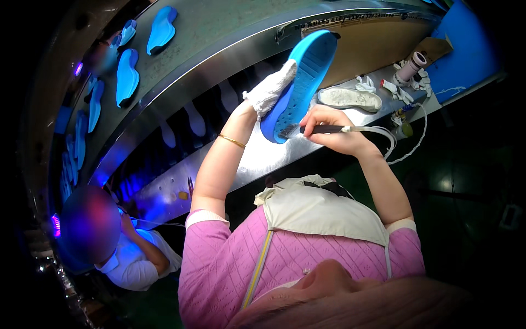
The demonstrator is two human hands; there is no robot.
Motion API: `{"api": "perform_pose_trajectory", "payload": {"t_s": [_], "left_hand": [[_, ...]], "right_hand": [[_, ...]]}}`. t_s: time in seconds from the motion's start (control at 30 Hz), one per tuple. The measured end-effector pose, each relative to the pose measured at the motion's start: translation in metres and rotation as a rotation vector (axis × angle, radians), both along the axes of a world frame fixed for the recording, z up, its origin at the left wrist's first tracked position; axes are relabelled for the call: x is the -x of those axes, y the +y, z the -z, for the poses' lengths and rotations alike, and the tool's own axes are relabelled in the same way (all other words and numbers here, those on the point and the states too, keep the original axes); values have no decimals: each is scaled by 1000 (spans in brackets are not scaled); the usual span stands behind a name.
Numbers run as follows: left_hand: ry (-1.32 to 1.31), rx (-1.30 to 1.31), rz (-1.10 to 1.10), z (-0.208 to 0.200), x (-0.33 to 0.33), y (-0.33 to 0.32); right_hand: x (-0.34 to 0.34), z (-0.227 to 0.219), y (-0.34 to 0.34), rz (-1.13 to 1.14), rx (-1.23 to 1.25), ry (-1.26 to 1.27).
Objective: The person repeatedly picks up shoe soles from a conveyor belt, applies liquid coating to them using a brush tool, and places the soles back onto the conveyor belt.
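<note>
Head view: gloved left hand (269,90) tilts blue sole (300,82) (right hand (329,129) grips brush (320,129)).

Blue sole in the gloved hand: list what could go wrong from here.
The blue sole is held up by the gloved left hand alone; it might slip. The brush in the right hand works at its lower edge and could smear the glove. The brush's white cord might snag bench items.

Person: pink knit short-sleeved top, cream apron bib, white cloth glove (271,88) on left hand, thin gold bracelet (232,141).
</note>
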State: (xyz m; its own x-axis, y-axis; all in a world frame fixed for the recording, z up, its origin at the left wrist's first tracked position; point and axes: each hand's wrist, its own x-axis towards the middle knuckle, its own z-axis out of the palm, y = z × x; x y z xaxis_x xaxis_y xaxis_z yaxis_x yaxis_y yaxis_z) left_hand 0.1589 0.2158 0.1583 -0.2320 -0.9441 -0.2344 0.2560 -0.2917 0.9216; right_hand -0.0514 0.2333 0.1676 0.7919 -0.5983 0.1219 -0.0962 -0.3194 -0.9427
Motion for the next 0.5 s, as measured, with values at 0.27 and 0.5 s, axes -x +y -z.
{"api": "perform_pose_trajectory", "payload": {"t_s": [0.27, 0.5], "left_hand": [[-122, -66, 3, -6, 9, -1], [-135, -87, 11, -3, 5, 5]], "right_hand": [[4, 3, -9, 23, -145, -87], [11, -8, -22, 72, -137, -121]]}}
